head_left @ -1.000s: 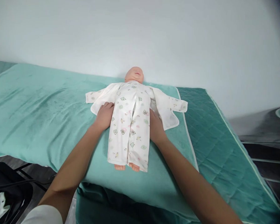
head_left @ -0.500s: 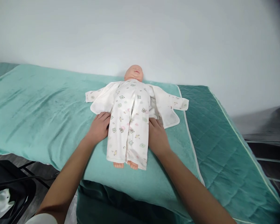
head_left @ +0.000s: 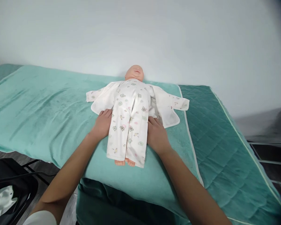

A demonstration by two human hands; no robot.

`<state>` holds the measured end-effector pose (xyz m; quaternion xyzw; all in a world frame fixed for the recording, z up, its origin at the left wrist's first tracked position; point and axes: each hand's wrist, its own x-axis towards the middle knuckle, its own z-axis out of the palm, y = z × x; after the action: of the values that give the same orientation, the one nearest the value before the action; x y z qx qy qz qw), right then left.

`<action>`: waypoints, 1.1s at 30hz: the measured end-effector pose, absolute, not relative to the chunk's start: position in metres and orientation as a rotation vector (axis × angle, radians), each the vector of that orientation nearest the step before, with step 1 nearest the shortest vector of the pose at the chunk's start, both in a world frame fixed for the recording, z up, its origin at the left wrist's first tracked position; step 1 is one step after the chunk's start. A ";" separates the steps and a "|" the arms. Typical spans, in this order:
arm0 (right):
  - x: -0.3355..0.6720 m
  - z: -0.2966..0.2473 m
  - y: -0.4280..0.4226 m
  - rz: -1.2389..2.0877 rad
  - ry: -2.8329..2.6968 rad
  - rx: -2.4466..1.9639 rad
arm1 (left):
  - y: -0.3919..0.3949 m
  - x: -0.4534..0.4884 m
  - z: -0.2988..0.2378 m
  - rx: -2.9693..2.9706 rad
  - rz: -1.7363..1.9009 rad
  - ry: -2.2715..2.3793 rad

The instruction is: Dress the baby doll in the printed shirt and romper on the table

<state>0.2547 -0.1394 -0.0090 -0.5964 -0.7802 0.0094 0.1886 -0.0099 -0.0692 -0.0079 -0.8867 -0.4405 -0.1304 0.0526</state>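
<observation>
A baby doll (head_left: 134,72) lies on its back, head toward the wall. White printed baby trousers (head_left: 128,125) stretch from its neck down to its feet (head_left: 125,162), whose toes show below the hems. Beneath it a white baby jacket (head_left: 165,106) is spread open, both sleeves out to the sides. My left hand (head_left: 103,122) grips the left side of the trousers at thigh height, fingers curled in at the edge. Opposite it, my right hand (head_left: 157,134) grips the right side, close to the jacket's lower edge. The fingertips of both hands are hidden by the cloth.
A light green blanket (head_left: 37,103) covers the bed, with a darker quilted cover (head_left: 220,147) showing at the right. A white wall (head_left: 140,34) stands behind. At the lower left is a black chair (head_left: 25,187) with white cloth (head_left: 2,200) on it.
The trouser legs have shifted slightly up and left at the hems, and the doll's feet have come closer together. Both hands have moved up slightly, keeping to the sides of the trousers.
</observation>
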 end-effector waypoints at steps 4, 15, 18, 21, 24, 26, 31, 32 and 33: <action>0.257 -0.012 -0.139 -0.010 -2.169 -1.667 | -0.067 -0.001 -0.010 -2.709 -0.435 -1.313; 0.263 -0.015 -0.137 0.022 -2.069 -1.626 | -0.072 0.003 -0.008 -2.723 -0.446 -1.354; 0.264 -0.014 -0.138 0.040 -2.033 -1.569 | -0.072 0.003 -0.009 -2.715 -0.453 -1.337; 0.264 -0.014 -0.138 0.043 -2.027 -1.532 | -0.070 0.003 -0.010 -2.706 -0.440 -1.289; 0.265 -0.015 -0.137 0.054 -2.023 -1.505 | -0.068 0.002 -0.011 -2.688 -0.471 -1.215; 0.266 -0.016 -0.137 0.061 -2.020 -1.495 | -0.069 0.000 -0.010 -2.696 -0.526 -1.154; 0.267 -0.017 -0.137 0.082 -2.022 -1.504 | -0.076 -0.004 -0.007 -2.726 -0.709 -1.076; 0.267 -0.016 -0.137 0.086 -2.025 -1.510 | -0.077 -0.005 -0.007 -2.731 -0.729 -1.080; 0.267 -0.015 -0.138 0.087 -2.028 -1.518 | -0.078 -0.006 -0.008 -2.740 -0.734 -1.089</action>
<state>0.2673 -0.1379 -0.0155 -0.5716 -0.7636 0.0327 0.2986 -0.0057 -0.0780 -0.0078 -0.9006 -0.3578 -0.2414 0.0515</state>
